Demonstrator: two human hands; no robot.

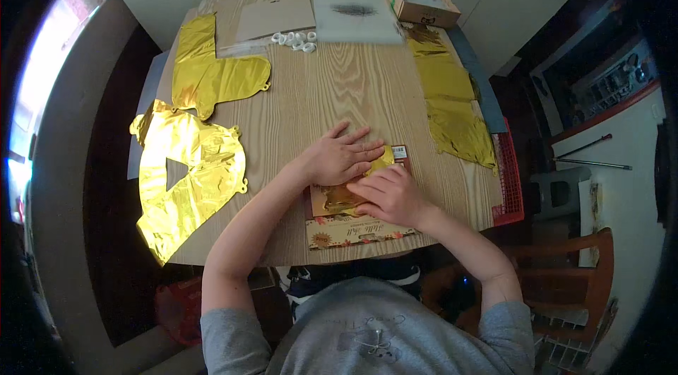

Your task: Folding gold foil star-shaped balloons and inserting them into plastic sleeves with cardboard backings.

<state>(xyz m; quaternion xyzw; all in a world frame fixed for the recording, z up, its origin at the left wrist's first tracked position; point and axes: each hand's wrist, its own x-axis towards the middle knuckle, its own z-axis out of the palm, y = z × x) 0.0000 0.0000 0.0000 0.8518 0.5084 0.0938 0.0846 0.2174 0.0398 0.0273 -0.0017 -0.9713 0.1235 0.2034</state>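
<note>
Two hands: both bare, working close together near the front edge of the pale wood-grain surface [346,85].
Left hand [342,157]: palm down, fingers spread, grasping nothing visible; probably pressing to stop slippery foil sliding.
Right hand [390,195]: just beside it, fingers curled, tips hidden; cannot tell if they pinch the foil or only press.
Crumpled shiny gold foil piece [339,200]: one, partly under both hands, over a flat brown-and-cream printed package [360,231]; on top or partly inside, cannot tell.
Package count: one, cream strip facing the wearer, likely turned for easy reach.
Foil at left: two, an angular gold foil shape [194,68] at the back and a rounded gold foil shape with a triangular cut-out [205,163] in front; spread out, probably to avoid creasing.
Foil at right: long gold foil strip [445,82], folds visible; one piece or several overlapping, cannot tell.
White rings [300,41]: roughly eight, clustered, likely so none stray; overlaps block an exact count.
Back row: one flat beige sheet [275,18], one translucent sheet with a dark smudge [353,18], one small open tan cardboard box [426,6].
</note>
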